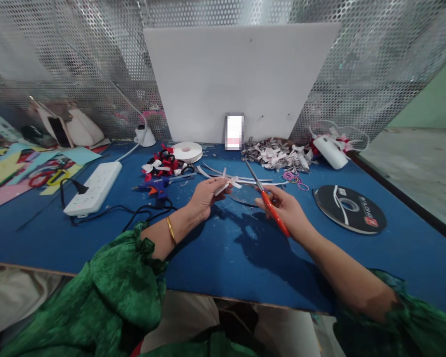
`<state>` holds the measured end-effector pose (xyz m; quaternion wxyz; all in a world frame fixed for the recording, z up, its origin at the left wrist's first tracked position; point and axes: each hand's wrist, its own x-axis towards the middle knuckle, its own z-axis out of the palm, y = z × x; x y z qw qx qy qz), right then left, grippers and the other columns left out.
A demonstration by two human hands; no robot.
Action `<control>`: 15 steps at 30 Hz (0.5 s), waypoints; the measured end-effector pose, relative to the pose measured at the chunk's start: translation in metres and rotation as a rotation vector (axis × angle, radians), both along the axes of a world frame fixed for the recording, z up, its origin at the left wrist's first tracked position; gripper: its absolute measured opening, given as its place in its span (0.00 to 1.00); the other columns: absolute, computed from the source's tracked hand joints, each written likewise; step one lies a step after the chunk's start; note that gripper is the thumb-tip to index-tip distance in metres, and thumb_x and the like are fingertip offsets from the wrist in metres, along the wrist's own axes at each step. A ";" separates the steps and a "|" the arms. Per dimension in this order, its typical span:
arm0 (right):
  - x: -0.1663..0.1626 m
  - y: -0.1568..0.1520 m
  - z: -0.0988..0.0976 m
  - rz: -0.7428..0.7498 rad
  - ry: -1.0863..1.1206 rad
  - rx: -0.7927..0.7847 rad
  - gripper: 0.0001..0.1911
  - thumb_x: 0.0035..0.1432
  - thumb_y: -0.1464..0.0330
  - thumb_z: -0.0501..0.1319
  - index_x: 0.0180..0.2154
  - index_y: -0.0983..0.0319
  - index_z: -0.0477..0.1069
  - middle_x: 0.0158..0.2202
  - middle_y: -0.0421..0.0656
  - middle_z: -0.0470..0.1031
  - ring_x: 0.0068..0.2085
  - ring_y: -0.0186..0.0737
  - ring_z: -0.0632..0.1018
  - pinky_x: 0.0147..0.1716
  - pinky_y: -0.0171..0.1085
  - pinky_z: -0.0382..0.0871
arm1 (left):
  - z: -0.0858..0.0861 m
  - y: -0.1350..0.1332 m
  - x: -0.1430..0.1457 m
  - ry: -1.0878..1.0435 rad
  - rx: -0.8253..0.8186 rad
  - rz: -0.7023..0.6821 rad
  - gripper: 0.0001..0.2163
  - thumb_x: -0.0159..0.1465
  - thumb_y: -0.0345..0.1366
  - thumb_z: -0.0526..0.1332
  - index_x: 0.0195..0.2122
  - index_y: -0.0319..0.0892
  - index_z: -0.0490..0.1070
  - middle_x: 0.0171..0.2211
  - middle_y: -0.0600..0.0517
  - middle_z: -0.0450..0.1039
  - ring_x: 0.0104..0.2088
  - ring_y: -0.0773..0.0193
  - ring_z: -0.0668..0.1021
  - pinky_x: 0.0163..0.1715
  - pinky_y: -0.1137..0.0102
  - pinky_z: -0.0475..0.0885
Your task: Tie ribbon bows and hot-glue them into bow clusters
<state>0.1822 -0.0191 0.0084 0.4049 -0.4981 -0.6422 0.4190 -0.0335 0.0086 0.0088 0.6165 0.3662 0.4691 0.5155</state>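
Pinched between the fingers of my left hand (207,195) is a white ribbon bow (233,182), its loops and tails sticking out past the fingertips. My right hand (284,206) is wrapped round red-handled scissors (270,206), whose blades point up and away, to the right of the bow. Behind both hands, strips of white and dark ribbon (278,183) lie across the blue table. Several small coloured elastic bands (290,177) sit just beyond my right hand.
A blue glue gun (154,186), red and black bows (162,162), a white ribbon spool (187,151) and a power strip (96,187) are on the left. A pile of bows (278,154) lies at the back; a black ribbon reel (369,213) is on the right. A white board (241,74) stands behind.
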 end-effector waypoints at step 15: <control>-0.009 -0.009 0.011 0.027 0.416 -0.225 0.31 0.38 0.58 0.74 0.43 0.56 0.65 0.33 0.37 0.74 0.24 0.33 0.74 0.24 0.35 0.69 | -0.003 -0.021 0.015 0.152 0.118 -0.307 0.11 0.51 0.40 0.70 0.31 0.39 0.76 0.27 0.51 0.76 0.29 0.66 0.76 0.31 0.72 0.67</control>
